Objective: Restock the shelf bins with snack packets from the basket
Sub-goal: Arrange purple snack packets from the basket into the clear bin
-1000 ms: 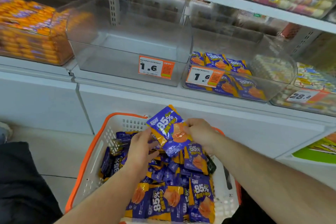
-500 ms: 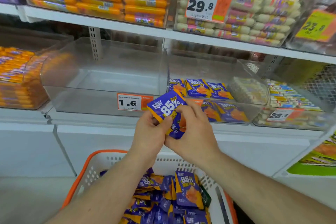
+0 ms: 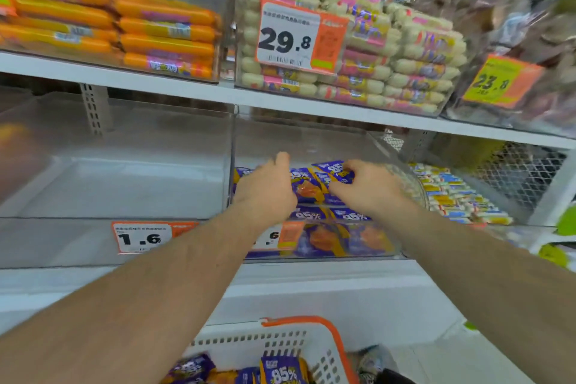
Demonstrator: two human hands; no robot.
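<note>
Head view: both hands (image 3: 265, 187) (image 3: 371, 187) pinch packets (image 3: 311, 188) inside bin (image 3: 402, 171).

Both arms reach forward, left hand (image 3: 266, 188) with fingers curled down, right hand (image 3: 366, 185) with fingers pinched together.

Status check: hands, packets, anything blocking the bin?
Both hands inside the clear bin: right hand pinching a purple snack packet, left hand on the packets beside it, grip unclear. Basket below holds more packets. Nothing blocking.
</note>
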